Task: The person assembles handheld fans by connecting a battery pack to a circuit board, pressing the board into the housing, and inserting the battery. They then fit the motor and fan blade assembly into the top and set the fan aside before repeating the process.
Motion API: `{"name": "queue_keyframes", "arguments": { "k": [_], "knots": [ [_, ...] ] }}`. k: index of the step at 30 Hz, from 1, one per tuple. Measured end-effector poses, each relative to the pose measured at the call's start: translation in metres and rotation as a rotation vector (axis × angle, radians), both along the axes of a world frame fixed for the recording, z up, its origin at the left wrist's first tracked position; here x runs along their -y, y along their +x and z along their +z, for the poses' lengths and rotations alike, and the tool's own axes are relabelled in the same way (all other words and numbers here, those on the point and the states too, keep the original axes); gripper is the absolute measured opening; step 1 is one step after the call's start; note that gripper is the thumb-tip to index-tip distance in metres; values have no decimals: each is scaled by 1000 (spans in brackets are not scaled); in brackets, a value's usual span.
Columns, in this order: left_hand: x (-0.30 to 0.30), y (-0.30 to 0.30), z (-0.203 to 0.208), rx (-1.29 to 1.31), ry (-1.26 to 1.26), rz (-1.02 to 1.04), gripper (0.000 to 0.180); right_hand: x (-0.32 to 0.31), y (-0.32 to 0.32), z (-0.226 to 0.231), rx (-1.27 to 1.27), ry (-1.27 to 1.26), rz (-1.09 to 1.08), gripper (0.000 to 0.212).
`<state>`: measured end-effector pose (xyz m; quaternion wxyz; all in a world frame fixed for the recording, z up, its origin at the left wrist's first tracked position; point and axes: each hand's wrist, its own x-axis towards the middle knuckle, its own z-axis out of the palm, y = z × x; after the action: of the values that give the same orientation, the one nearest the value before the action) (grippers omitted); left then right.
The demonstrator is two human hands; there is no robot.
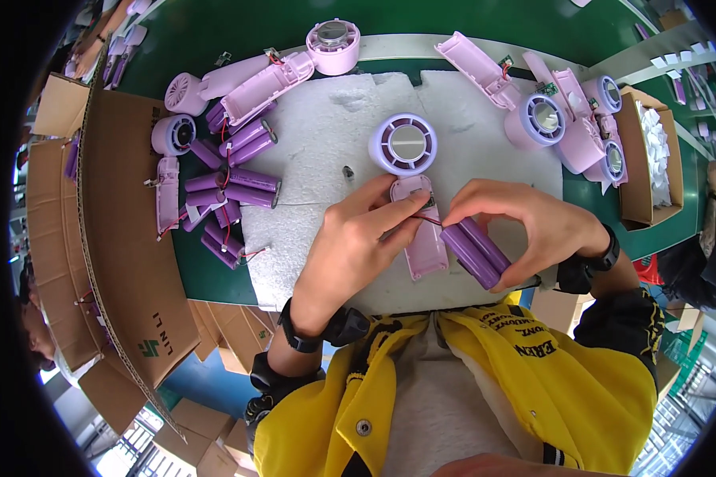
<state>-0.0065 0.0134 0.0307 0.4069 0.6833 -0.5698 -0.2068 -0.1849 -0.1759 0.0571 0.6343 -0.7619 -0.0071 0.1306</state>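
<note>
A pink handheld fan with a round lilac head (406, 145) lies on a white foam sheet, its open handle shell (426, 253) pointing toward me. My right hand (537, 222) grips a purple battery pack (476, 253) of two cells, tilted beside the handle. Thin red and dark wires (429, 220) run from the pack to my left hand (344, 242), whose thumb and index finger close on their end. Those fingertips sit at a small green circuit board (429, 200) in the upper handle. The wire end itself is hidden by the fingers.
Several purple battery packs (250, 143) are heaped on the left, by a cardboard box (135, 230). Open pink fan shells (266, 89) lie at the back left, more fans (537, 119) at the back right. A carton of white pieces (652, 159) stands far right.
</note>
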Motion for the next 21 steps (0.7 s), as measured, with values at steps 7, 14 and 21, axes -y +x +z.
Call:
{"name": "queue_keyframes", "arguments": {
  "k": [7, 14, 21],
  "knots": [
    [0, 1, 1, 30, -5, -56, 39, -24, 1, -7, 176, -233, -48, 76],
    [1, 3, 3, -12, 6, -52, 39, -48, -1, -20, 302, -387, -207, 67],
    [0, 6, 2, -45, -18, -84, 40, -54, -1, -22, 381, -527, -215, 68]
  ]
}}
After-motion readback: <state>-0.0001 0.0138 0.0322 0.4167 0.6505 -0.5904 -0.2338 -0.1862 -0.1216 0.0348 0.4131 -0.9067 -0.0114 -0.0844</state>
